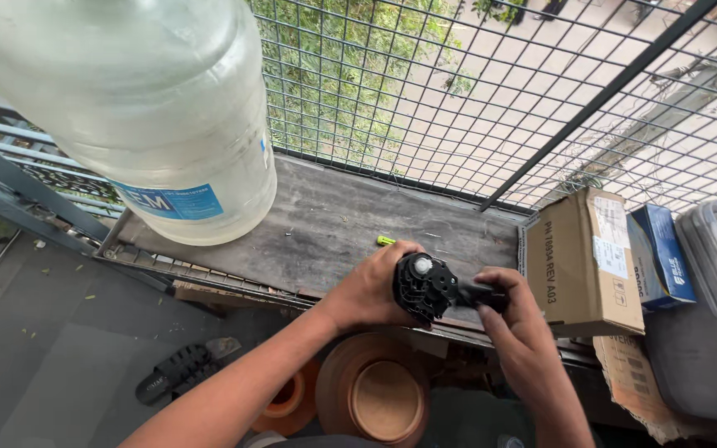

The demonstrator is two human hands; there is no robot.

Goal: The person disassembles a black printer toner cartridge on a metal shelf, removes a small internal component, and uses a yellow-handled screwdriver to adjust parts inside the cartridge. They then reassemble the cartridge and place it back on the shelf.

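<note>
Both hands gripping black round part point(426, 287), left hand point(373, 290), right hand point(514, 319), clear water jug point(139, 108) nearly empty, closed cardboard box point(581, 261)

A large clear water jug point(130, 108) with a blue label is stood on a weathered ledge point(334, 224) behind which a wire mesh grille point(491, 91) is fixed. A brown cardboard box point(582, 261) and a blue box point(661, 253) are set at the ledge's right end, beside a grey plastic bin point(711, 332). Below, terracotta pots point(379, 398) and a black sandal point(180, 369) are seen on the floor.
</note>
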